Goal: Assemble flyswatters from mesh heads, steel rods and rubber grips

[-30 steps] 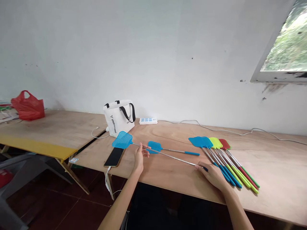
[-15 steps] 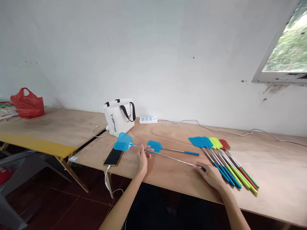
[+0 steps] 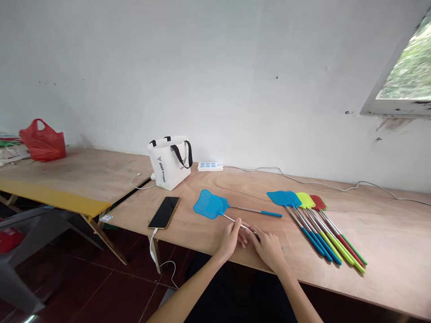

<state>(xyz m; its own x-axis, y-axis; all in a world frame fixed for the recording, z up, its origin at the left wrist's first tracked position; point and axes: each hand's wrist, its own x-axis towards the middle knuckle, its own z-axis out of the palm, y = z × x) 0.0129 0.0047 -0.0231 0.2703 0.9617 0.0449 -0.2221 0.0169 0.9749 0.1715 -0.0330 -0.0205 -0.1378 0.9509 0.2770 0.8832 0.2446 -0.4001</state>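
Between my hands is a blue fly swatter (image 3: 208, 205), its metal rod now short and its mesh head pointing left. My left hand (image 3: 232, 237) pinches the rod near the head. My right hand (image 3: 267, 246) is wrapped round the handle, most of which it hides. Behind the held head lies a second blue fly swatter (image 3: 271, 214) on the table, its own head partly covered. To the right, several fly swatters lie side by side: blue ones (image 3: 279, 198), yellow-green ones (image 3: 305, 200) and a red one (image 3: 317, 202), with a green handle (image 3: 355, 251) at the far edge.
A phone (image 3: 164, 212) with a white cable lies on the wooden table (image 3: 387, 233) at left. Behind it stand a white bag (image 3: 170, 166) and a power strip (image 3: 210, 167), whose cord runs along the wall. A red plastic bag (image 3: 43, 141) sits on the other table.
My hands have come together and the held fly swatter's rod has shortened. Its head has moved right, off the phone and over the second blue one. The view has shifted slightly.
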